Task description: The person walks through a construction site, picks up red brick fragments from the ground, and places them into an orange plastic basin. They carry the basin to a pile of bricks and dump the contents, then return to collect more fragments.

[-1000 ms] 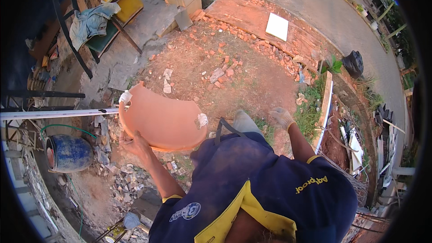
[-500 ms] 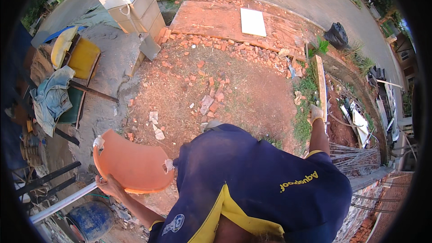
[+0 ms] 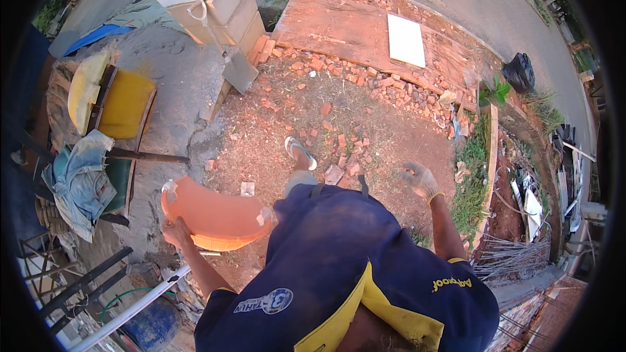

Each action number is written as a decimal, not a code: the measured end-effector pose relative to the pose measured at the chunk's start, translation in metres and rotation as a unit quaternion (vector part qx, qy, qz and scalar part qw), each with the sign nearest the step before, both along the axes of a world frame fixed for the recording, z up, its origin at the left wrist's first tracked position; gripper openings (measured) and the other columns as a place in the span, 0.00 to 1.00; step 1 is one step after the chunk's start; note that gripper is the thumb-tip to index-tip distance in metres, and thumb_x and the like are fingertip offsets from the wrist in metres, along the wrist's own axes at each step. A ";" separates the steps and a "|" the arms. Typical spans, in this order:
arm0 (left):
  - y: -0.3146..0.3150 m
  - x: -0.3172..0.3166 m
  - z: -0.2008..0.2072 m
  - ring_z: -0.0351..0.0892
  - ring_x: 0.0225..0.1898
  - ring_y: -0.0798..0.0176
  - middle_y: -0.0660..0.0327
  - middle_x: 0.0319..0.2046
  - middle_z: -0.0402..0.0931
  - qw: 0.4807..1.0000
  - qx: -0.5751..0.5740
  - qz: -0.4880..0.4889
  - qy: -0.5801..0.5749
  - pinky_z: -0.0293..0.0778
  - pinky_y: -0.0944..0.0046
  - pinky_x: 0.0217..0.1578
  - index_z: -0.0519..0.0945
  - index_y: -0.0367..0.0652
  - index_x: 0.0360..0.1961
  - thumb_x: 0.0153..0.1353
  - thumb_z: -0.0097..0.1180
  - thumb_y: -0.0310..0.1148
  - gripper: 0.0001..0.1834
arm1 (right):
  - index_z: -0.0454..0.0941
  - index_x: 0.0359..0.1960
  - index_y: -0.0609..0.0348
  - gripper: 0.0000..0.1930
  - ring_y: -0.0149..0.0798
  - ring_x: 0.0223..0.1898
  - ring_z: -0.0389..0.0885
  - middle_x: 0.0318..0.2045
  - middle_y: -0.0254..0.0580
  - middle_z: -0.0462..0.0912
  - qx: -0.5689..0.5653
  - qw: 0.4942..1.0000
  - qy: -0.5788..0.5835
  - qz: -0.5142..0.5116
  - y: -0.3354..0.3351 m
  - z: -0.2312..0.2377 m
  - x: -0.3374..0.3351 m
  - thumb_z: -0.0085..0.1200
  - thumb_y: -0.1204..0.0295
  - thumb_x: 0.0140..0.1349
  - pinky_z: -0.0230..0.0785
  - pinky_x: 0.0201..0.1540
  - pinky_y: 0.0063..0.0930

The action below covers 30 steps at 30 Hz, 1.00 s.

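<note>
My left hand [image 3: 175, 232] is closed on the edge of an orange plastic basin [image 3: 212, 212], which hangs tilted at my left side. Whitish, ragged lumps cling to two of its corners. My right hand [image 3: 420, 181], in a pale knitted glove with a yellow cuff, is held out over the bare dirt. Its fingers are partly spread, with nothing in them. Below and between the hands, one of my feet in a flip-flop [image 3: 301, 152] steps on the ground beside scattered broken brick pieces [image 3: 349, 156].
A wheelbarrow with a yellow tray [image 3: 127, 104] and jeans [image 3: 81, 182] draped near it stand at left. A shovel [image 3: 240, 72] leans on a block pillar [image 3: 222, 13]. Brick rubble [image 3: 378, 81] borders a reddish board. A wooden plank [image 3: 490, 163] and steel rods [image 3: 515, 261] lie right.
My right hand has moved from beside the wooden plank inward over the dirt. The basin has tipped and come slightly right in view, still in my left hand. A flip-flopped foot now shows.
</note>
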<state>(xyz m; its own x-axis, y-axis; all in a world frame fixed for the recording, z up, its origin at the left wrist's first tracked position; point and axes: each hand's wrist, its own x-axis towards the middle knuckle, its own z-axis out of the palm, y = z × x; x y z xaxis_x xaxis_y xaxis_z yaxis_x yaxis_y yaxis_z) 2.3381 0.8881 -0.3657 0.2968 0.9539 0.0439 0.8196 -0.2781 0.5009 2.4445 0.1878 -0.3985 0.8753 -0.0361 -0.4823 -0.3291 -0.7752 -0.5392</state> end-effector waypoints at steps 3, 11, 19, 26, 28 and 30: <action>0.016 0.060 -0.046 0.84 0.36 0.46 0.47 0.33 0.84 1.000 -0.027 0.000 0.010 0.78 0.49 0.39 0.83 0.36 0.44 0.44 0.59 0.37 0.24 | 0.79 0.51 0.57 0.21 0.49 0.46 0.83 0.42 0.51 0.84 -0.104 0.987 -0.017 -0.123 -0.053 -0.067 0.036 0.59 0.60 0.58 0.72 0.47 0.41; 0.034 0.193 -0.101 0.83 0.41 0.43 0.44 0.40 0.82 0.989 -0.047 -0.007 0.143 0.78 0.46 0.43 0.78 0.39 0.51 0.47 0.61 0.38 0.28 | 0.81 0.44 0.59 0.19 0.46 0.42 0.84 0.39 0.52 0.85 0.021 0.943 0.190 -0.272 -0.003 -0.107 0.115 0.60 0.58 0.56 0.73 0.45 0.37; 0.066 0.272 -0.108 0.82 0.44 0.42 0.44 0.40 0.82 0.977 -0.032 -0.009 0.209 0.77 0.46 0.46 0.78 0.33 0.48 0.46 0.58 0.43 0.30 | 0.81 0.44 0.64 0.22 0.44 0.40 0.83 0.37 0.53 0.84 -0.023 0.995 0.061 -0.074 0.048 -0.095 0.270 0.59 0.57 0.57 0.73 0.42 0.38; 0.030 0.275 -0.132 0.83 0.41 0.41 0.41 0.35 0.82 0.965 -0.065 0.051 0.250 0.77 0.45 0.44 0.82 0.27 0.37 0.43 0.60 0.42 0.26 | 0.80 0.45 0.66 0.22 0.42 0.36 0.83 0.35 0.54 0.84 0.042 0.928 0.305 -0.210 -0.050 -0.187 0.399 0.60 0.58 0.57 0.75 0.39 0.36; 0.003 0.281 -0.130 0.84 0.37 0.41 0.40 0.33 0.82 0.964 -0.055 0.056 0.253 0.78 0.47 0.40 0.83 0.26 0.34 0.45 0.59 0.46 0.27 | 0.82 0.39 0.61 0.12 0.45 0.37 0.84 0.34 0.50 0.85 -0.040 0.979 0.193 -0.057 -0.056 -0.212 0.452 0.58 0.66 0.58 0.75 0.37 0.39; -0.019 0.286 -0.119 0.82 0.42 0.39 0.39 0.37 0.82 0.959 -0.087 0.124 0.241 0.76 0.45 0.46 0.83 0.30 0.37 0.43 0.60 0.39 0.23 | 0.83 0.39 0.59 0.11 0.49 0.40 0.84 0.36 0.49 0.86 -0.101 0.985 0.094 0.102 -0.045 -0.224 0.510 0.57 0.69 0.57 0.75 0.40 0.40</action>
